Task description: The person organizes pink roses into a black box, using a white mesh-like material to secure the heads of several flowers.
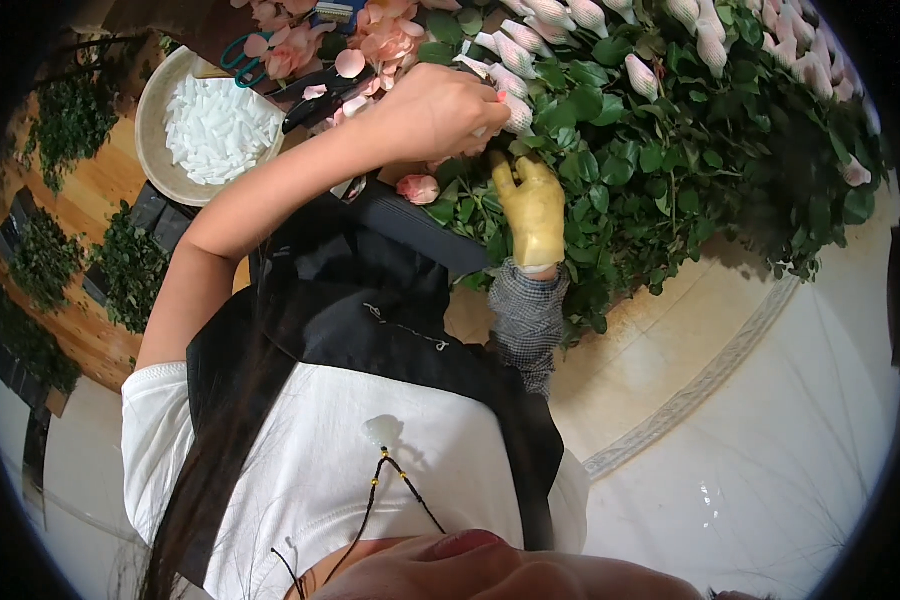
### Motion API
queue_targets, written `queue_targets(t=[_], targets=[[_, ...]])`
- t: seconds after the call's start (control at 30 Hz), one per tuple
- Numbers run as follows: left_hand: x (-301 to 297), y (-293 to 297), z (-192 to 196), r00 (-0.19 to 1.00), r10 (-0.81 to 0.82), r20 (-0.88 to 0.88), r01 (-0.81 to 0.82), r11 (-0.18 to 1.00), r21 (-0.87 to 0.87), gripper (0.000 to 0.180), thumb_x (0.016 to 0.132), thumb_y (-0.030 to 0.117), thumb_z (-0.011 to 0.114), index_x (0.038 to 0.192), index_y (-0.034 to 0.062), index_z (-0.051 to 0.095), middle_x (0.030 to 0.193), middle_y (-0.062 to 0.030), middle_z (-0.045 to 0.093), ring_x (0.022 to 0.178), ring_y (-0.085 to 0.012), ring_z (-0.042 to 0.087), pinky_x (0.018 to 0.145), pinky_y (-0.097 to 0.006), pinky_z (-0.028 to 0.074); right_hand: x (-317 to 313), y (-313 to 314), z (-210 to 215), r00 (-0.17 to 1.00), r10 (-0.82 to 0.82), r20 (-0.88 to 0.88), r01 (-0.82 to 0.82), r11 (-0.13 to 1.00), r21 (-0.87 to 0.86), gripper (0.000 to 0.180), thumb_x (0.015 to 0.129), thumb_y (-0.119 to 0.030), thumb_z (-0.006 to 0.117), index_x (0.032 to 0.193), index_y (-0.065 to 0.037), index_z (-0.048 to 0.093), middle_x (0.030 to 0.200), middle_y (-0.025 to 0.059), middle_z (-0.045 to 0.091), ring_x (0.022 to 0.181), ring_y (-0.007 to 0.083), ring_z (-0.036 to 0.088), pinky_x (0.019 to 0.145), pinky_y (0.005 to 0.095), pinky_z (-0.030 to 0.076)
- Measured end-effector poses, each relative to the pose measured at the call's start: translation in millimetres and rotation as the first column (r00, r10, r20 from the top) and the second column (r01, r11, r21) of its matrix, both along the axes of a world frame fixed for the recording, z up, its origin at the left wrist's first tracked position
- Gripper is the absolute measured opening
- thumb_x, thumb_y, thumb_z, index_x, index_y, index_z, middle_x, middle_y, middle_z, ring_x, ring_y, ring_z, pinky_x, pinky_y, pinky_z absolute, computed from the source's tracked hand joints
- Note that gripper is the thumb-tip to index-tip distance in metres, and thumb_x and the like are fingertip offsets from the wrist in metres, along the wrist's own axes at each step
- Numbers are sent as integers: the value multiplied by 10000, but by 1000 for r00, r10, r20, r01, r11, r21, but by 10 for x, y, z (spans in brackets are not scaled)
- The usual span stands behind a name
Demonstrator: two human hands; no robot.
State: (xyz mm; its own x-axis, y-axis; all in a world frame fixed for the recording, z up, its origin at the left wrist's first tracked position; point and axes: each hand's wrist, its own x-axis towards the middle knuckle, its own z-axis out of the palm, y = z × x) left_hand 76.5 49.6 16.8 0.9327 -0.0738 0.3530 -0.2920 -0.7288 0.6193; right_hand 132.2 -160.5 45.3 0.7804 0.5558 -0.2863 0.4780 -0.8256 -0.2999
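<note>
My bare left hand is closed, its fingertips pinching at a pink rosebud in a white mesh sleeve. Just below that bud is my right hand, in a yellow rubber glove with a checked cuff. Its fingers are bent among the leaves; what they grip is hidden. More netted rosebuds on leafy green stems lie across the right of the table. An unsleeved pink rose head rests beneath my left wrist.
A round bowl of small white mesh sleeves stands at the left. Near it are teal-handled scissors, a black-handled tool and loose pink petals. Leafy bundles lie on the wooden floor. The tabletop edge curves at the right.
</note>
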Motion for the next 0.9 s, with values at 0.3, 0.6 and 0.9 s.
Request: queue_targets(t=[0.3,0.6,0.9], targets=[[-193,1070,266,794,568,218,-608,753,254,120,803,206,704,797,127,614,695,-44,627,624,-213,642,539,-320,503,81,-29,44,877,-309,-368,375,919,122,242,947,-201,672,1064,10,696,831,114,712,714,127,598,671,311,495],[120,528,2,887,304,-348,-372,917,-147,522,917,596,582,1207,177,700,926,-166,730,758,-324,713,686,-423,561,64,-16,-43,944,-214,-252,258,953,158,268,960,-250,630,1078,-13,668,845,185,679,714,276,638,688,383,506],[42,486,172,925,284,-253,-352,890,-291,198,873,265,695,946,83,723,776,-111,704,686,-257,691,637,-359,529,191,-165,-167,919,-215,-331,283,943,173,299,935,-235,669,859,52,630,679,112,610,603,154,495,598,338,454]])
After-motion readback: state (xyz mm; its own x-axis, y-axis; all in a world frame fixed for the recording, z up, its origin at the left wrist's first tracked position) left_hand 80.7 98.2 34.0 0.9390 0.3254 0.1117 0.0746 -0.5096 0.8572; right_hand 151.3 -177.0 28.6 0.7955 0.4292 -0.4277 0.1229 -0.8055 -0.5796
